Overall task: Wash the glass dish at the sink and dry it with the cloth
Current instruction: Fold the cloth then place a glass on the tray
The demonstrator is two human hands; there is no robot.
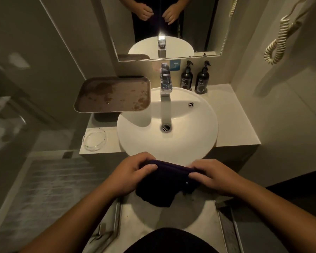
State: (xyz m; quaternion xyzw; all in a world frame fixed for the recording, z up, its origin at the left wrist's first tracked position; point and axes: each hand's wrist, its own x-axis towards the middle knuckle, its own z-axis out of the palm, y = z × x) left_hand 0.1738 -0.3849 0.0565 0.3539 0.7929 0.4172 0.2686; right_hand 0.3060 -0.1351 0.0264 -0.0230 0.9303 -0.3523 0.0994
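1. Both hands are on the cloth (164, 183) right now, in front of the near rim of the sink (199, 143). The left hand (133, 172) has its fingers curled over the top fold with the thumb pressing in from the near side. The right hand (210, 176) does the same at the other end, so each is pinching a folded edge.

2. Between the two sets of fingers the cloth is bunched into a thick roll, and the loose part hangs down below the thumbs. My guess is it's held by both ends so it can be folded or wrung out.

3. Glass dish (94, 139) isn't in anyone's hand. It sits on the counter (232, 123), well off to the left of the left fingers and beyond them, just beside the sink. Can't tell if it's wet or dry.

4. Tap (165, 83) is straight ahead, past the fingertips, and there's a pale column under the spout that could be water running, not sure.

5. Brown tray (113, 94) is perched above the counter, beyond the dish and well apart from both hands. Two pump bottles (194, 79) stand by the wall, ahead and right of the right fingers.
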